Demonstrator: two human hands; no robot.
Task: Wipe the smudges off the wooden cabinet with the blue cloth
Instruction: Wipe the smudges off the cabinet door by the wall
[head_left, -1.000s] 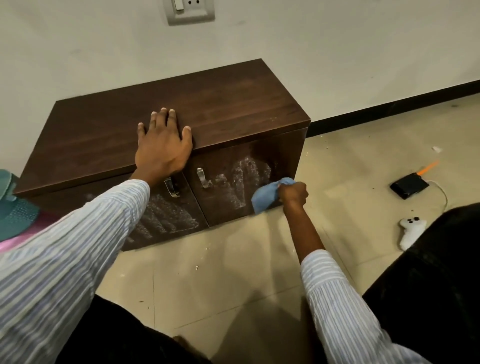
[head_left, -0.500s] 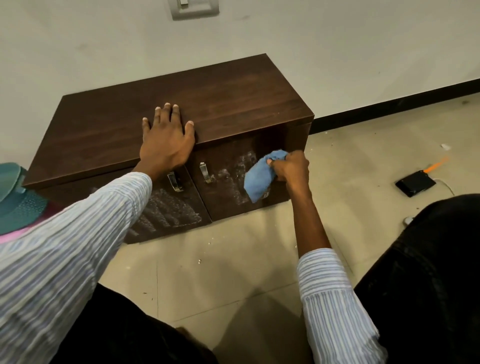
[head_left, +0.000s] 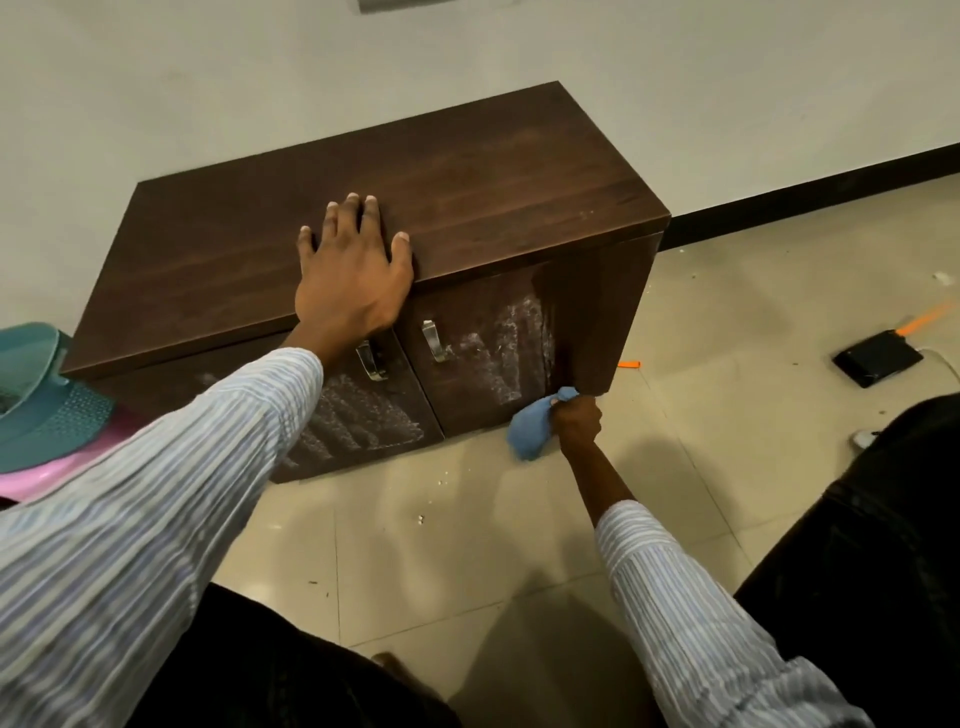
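The left hand (head_left: 353, 280) is lying flat, fingers (head_left: 358, 213) spread, on the dark wooden cabinet (head_left: 467, 208), likely bracing it. The right hand (head_left: 576, 418), lower right of centre, is clenching the bunched blue cloth (head_left: 532, 423) at the smudged right door's (head_left: 483, 358) bottom corner.

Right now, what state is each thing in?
left hand: flat on the cabinet top, open
right hand: shut on the blue cloth
blue cloth: bunched, at the right door's bottom corner
right door: closed, white smudges remain
left door: closed, smudged
wooden cabinet: top looks clean
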